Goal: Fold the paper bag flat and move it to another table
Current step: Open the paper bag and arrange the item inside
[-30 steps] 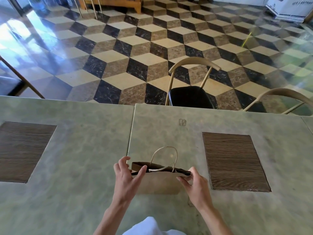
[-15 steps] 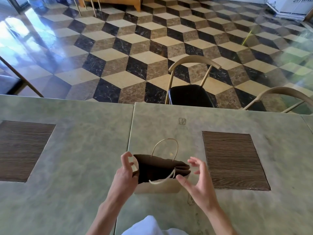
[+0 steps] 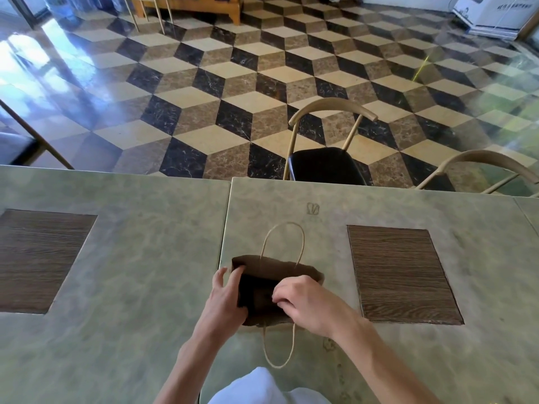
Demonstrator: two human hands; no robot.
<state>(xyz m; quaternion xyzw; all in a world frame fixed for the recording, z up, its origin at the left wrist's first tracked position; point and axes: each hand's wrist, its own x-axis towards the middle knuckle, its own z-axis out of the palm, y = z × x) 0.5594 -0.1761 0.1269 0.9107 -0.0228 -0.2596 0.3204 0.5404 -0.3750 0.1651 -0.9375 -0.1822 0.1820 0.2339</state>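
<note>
The counter point(image 3: 335, 205) fills the lower half of the frame, and a second slab butts against it along a seam running down from the upper middle; that left-hand slab point(image 3: 145, 258) looks like the other table the bag is bound for. Each slab has a dark wood panel set in it, one at the right point(image 3: 402, 275) and one at the far left point(image 3: 38, 258). Beyond the far edge stand two chairs, the nearer one point(image 3: 326, 164) tucked just behind the counter.

The paper bag point(image 3: 277, 266) stands low in the middle of the frame, mouth up and open, close to the seam. One cord handle point(image 3: 284, 237) loops toward the far side, the other point(image 3: 278, 348) hangs toward the person.

The left hand point(image 3: 226, 298) lies against the bag's left side, fingers spread along the wall and thumb at the rim. The right hand point(image 3: 306, 298) curls over the near-right rim, fingertips pinching the paper edge inward.

To do this well, I'd push both side creases inward evenly before pressing the front panel down, and tuck the cords flat so they don't bunch underneath.

There is bare surface all round the bag. A short slide left crosses the seam, where the bottom edge could catch, so lifting seems safer.
</note>
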